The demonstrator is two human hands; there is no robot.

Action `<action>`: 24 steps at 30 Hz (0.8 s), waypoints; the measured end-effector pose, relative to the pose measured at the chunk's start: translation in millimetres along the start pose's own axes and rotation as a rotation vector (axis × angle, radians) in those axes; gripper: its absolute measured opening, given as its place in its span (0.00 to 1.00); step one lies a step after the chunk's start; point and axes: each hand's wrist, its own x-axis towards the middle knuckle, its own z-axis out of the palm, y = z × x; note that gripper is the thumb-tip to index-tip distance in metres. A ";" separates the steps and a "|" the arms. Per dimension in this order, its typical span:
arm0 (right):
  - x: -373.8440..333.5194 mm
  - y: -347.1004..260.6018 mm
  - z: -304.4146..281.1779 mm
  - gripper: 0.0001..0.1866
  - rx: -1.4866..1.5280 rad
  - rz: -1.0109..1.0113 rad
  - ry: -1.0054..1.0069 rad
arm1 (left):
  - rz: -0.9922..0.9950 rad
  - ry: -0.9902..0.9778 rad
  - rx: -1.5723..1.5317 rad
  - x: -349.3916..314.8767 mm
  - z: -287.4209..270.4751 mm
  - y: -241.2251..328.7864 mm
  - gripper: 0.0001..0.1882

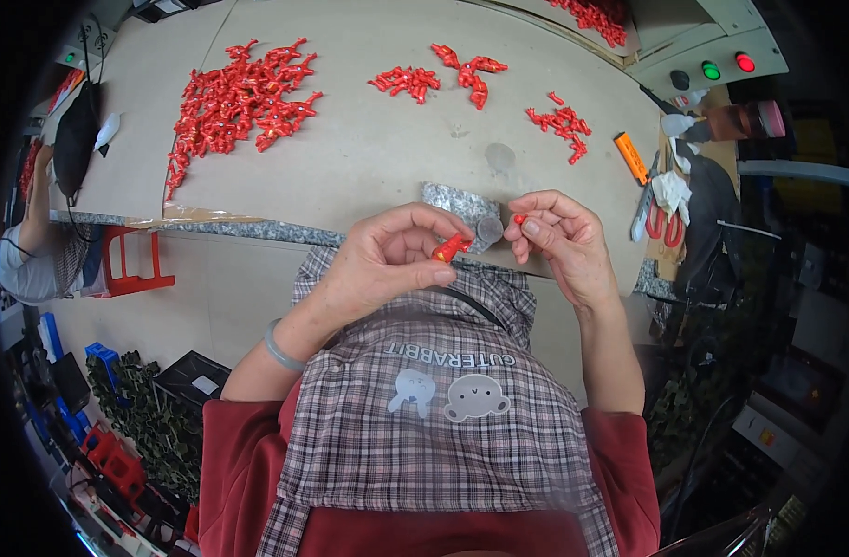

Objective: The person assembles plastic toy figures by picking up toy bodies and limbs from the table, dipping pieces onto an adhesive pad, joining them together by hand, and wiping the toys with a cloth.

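Note:
My left hand [392,255] grips a small glossy red plastic figure part [449,248] between thumb and fingers, just over the table's near edge. Close to its right, my right hand [563,237] pinches a tiny red piece [520,219] between thumb and forefinger. The two pieces are apart. Between my hands, a grey round disc [489,230] lies at a speckled grey patch [457,199] of the table edge. Ahead lie a small cluster of red parts [406,82], several larger red parts [469,71] and a scatter of little red pieces [562,123].
A big heap of red parts [239,104] covers the table's left. At right lie an orange stick-shaped object [630,158], red-handled scissors [664,226], crumpled tissue [670,195] and a pink-lidded jar [749,121]. A button box [712,70] stands behind. Another person [34,241] sits far left.

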 end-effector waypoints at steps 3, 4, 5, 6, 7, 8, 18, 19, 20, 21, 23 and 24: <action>-5.1 5.6 -5.7 0.09 -0.060 0.014 0.010 | 0.007 -0.062 0.033 -1.1 0.7 -3.8 0.16; -5.8 7.8 -6.0 0.08 -0.094 -0.003 0.026 | 0.005 -0.089 0.061 -1.2 0.7 -4.8 0.16; -6.6 9.3 -5.8 0.07 -0.128 -0.020 0.041 | 0.002 -0.089 0.057 -1.0 0.8 -5.6 0.16; -7.2 10.2 -4.6 0.07 -0.128 -0.016 0.042 | 0.017 -0.098 0.035 -0.8 0.4 -5.9 0.18; -7.8 10.8 -3.1 0.07 -0.166 -0.031 0.063 | 0.032 -0.107 0.013 -0.6 0.0 -6.1 0.19; -8.3 11.3 -1.5 0.07 -0.205 -0.046 0.083 | 0.030 -0.105 0.011 -0.2 -0.4 -6.1 0.19; -11.4 15.7 7.7 0.06 -0.501 -0.119 0.211 | -0.007 -0.099 0.049 -1.2 2.8 -3.9 0.18; -11.4 13.4 9.1 0.06 -0.639 -0.198 0.207 | 0.035 -0.091 0.091 -0.9 3.8 -2.5 0.17; -11.2 11.8 10.1 0.06 -0.776 -0.278 0.201 | 0.034 -0.090 0.088 -0.8 2.5 -4.6 0.17; -10.5 11.5 10.7 0.06 -0.777 -0.276 0.198 | 0.037 -0.093 0.058 -1.0 0.4 -8.4 0.16; -8.7 11.4 11.7 0.07 -0.957 -0.410 0.188 | 0.040 -0.093 0.027 -1.9 -1.1 -10.5 0.14; -8.4 11.9 12.4 0.07 -0.957 -0.408 0.186 | 0.004 -0.074 0.046 -2.0 -1.1 -9.5 0.14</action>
